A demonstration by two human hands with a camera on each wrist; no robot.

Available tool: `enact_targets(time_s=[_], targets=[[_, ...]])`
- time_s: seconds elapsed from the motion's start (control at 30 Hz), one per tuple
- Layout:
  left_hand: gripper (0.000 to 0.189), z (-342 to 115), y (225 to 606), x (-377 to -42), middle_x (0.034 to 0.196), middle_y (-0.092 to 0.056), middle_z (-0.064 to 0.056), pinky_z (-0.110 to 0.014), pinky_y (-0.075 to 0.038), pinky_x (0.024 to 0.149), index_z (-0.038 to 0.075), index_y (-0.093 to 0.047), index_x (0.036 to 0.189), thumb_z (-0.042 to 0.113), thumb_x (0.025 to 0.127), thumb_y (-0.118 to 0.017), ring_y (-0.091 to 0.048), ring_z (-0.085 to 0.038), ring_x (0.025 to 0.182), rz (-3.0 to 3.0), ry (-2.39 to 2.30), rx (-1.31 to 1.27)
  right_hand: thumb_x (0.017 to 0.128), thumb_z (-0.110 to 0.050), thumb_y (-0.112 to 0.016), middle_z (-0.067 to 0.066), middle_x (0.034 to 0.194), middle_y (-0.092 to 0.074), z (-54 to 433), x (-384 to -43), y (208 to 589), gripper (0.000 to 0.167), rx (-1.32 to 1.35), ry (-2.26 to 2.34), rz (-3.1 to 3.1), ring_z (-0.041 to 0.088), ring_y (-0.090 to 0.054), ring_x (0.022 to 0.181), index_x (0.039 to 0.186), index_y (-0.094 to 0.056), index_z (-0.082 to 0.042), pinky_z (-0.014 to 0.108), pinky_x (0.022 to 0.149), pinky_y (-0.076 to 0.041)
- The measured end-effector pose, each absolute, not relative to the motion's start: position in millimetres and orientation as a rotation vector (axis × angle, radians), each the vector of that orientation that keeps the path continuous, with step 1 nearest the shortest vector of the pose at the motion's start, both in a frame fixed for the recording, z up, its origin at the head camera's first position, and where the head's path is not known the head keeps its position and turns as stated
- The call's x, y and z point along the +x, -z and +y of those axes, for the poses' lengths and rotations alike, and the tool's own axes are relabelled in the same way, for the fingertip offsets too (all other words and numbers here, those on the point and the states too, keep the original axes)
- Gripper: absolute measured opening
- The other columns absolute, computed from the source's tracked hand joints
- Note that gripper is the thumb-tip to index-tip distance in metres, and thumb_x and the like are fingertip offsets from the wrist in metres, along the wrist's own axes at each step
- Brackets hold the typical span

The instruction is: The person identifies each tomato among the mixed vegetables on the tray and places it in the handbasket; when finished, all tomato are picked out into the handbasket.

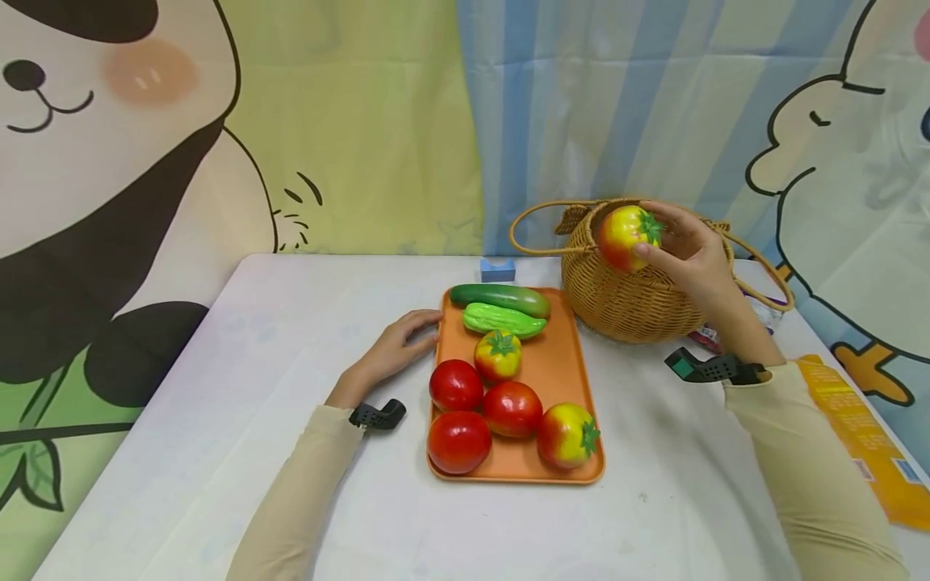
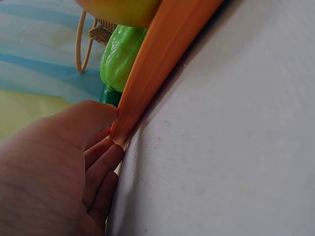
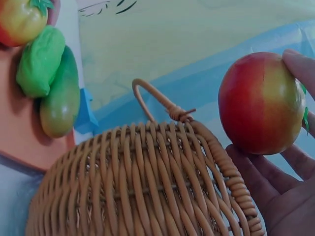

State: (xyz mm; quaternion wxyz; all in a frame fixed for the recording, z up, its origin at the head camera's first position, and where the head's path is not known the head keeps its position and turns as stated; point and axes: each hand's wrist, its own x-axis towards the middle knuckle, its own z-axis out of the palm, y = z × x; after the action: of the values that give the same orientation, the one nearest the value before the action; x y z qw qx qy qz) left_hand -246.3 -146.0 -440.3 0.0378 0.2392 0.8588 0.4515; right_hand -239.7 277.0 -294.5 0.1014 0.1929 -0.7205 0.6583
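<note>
My right hand (image 1: 686,254) grips a red-and-yellow tomato (image 1: 626,236) with a green leafy top, at the mouth of the wicker basket (image 1: 625,298). In the right wrist view, thumb and fingers lie around this tomato (image 3: 261,103), beside the basket's rim (image 3: 221,152). The basket's inside is hidden. With its fingertips, my left hand (image 1: 395,349) touches the left edge of the orange tray (image 1: 541,363). On the tray lie a cucumber (image 1: 501,299), a light green bumpy vegetable (image 1: 504,320), two more red-and-yellow tomatoes (image 1: 497,359) and several red tomatoes (image 1: 512,409).
A small blue block (image 1: 497,270) sits behind the tray on the white table (image 1: 218,387). An orange packet (image 1: 865,436) lies at the right edge. Another packet (image 1: 705,337) is partly hidden by the basket and right arm. A printed curtain (image 1: 378,121) hangs behind.
</note>
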Motion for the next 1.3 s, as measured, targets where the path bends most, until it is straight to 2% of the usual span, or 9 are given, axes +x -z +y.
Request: enact_targets(time_s=[0.4, 0.77, 0.87, 1.07, 1.17, 1.3], targets=[[0.042, -145, 442, -247, 0.143, -0.050, -0.008, -0.044, -0.031, 0.116, 0.008, -0.055, 0.138, 0.020, 0.098, -0.061, -0.041, -0.025, 0.137, 2.636, -1.386, 0.727, 0.094, -0.018, -0.067, -0.008, 0.131, -0.049, 284, -254, 291, 0.054, 0.302, -1.574, -2.481, 0.004, -0.056, 0.105, 0.144, -0.049, -0.021, 0.010, 0.077, -0.050], [0.043, -145, 443, -247, 0.143, -0.050, -0.009, -0.045, -0.031, 0.115, 0.007, -0.054, 0.138, 0.020, 0.098, -0.061, -0.041, -0.026, 0.137, 2.635, -1.380, 0.744, 0.094, -0.034, -0.065, 0.008, 0.144, -0.040, 286, -257, 292, 0.061, 0.210, -1.455, -2.688, 0.003, -0.053, 0.102, 0.149, -0.041, -0.021, 0.011, 0.074, -0.047], [0.043, -146, 442, -246, 0.143, -0.050, -0.009, -0.045, -0.031, 0.115, 0.008, -0.054, 0.138, 0.020, 0.098, -0.061, -0.042, -0.026, 0.137, 2.639, -1.378, 0.746, 0.094, -0.037, -0.064, 0.012, 0.148, -0.037, 285, -257, 292, 0.063, 0.231, -1.397, -2.737, 0.008, -0.053, 0.106, 0.149, -0.039, -0.020, 0.011, 0.073, -0.047], [0.043, -146, 440, -247, 0.143, -0.050, -0.010, -0.044, -0.032, 0.115, 0.007, -0.054, 0.138, 0.019, 0.097, -0.062, -0.042, -0.026, 0.136, 2.634, -1.397, 0.745, 0.094, -0.041, -0.063, 0.017, 0.148, -0.036, 281, -258, 291, 0.069, 0.275, -1.305, -2.850, 0.036, -0.049, 0.124, 0.151, -0.035, -0.015, 0.013, 0.071, -0.047], [0.043, -146, 441, -247, 0.143, -0.050, -0.010, -0.043, -0.031, 0.115, 0.007, -0.055, 0.138, 0.019, 0.097, -0.062, -0.043, -0.026, 0.136, 2.633, -1.400, 0.743, 0.093, -0.043, -0.064, 0.019, 0.148, -0.035, 281, -259, 291, 0.072, 0.284, -1.278, -2.912, 0.042, -0.047, 0.128, 0.151, -0.035, -0.014, 0.016, 0.072, -0.048], [0.043, -146, 442, -248, 0.142, -0.051, -0.009, -0.043, -0.031, 0.116, 0.008, -0.055, 0.138, 0.020, 0.097, -0.062, -0.043, -0.025, 0.136, 2.638, -1.398, 0.732, 0.092, -0.048, -0.063, 0.019, 0.152, -0.032, 281, -261, 291, 0.074, 0.273, -1.250, -2.974, 0.042, -0.047, 0.127, 0.152, -0.034, -0.016, 0.034, 0.084, -0.052]])
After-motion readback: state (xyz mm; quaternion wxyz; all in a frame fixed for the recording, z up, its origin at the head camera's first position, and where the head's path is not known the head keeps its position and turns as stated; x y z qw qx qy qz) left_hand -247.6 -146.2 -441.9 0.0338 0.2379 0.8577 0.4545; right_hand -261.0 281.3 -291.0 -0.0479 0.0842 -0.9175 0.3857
